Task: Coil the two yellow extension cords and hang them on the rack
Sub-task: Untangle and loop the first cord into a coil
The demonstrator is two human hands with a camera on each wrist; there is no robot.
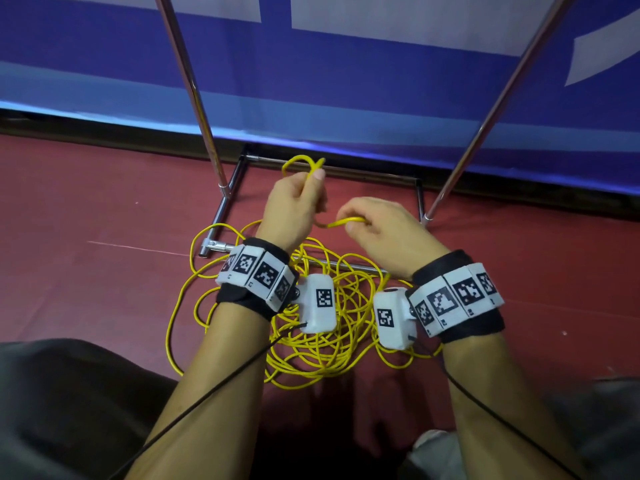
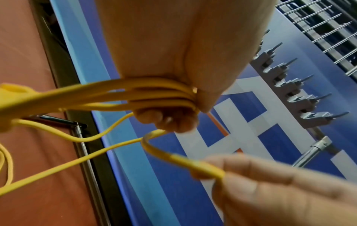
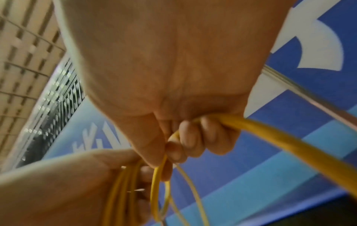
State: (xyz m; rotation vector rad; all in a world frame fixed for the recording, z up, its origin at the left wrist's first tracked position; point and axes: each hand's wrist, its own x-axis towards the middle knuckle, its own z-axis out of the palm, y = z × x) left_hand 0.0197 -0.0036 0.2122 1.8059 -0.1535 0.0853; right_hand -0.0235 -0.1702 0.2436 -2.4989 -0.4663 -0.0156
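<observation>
A tangled heap of yellow extension cord (image 1: 311, 327) lies on the red floor between my forearms. My left hand (image 1: 298, 202) grips several small loops of the cord (image 2: 150, 93), and one loop (image 1: 303, 164) sticks up above the fist. My right hand (image 1: 377, 226) pinches a strand (image 1: 346, 221) that runs across from the left fist; in the right wrist view its fingers (image 3: 193, 137) curl round the cord (image 3: 270, 130). The rack (image 1: 194, 91) stands just beyond my hands. Its row of grey hooks (image 2: 293, 85) shows in the left wrist view.
The rack's two slanted chrome poles (image 1: 502, 95) rise from a low base frame (image 1: 221, 216) on the floor. A blue and white banner (image 1: 346, 81) hangs close behind it. My knees in dark trousers (image 1: 69, 403) fill the lower corners.
</observation>
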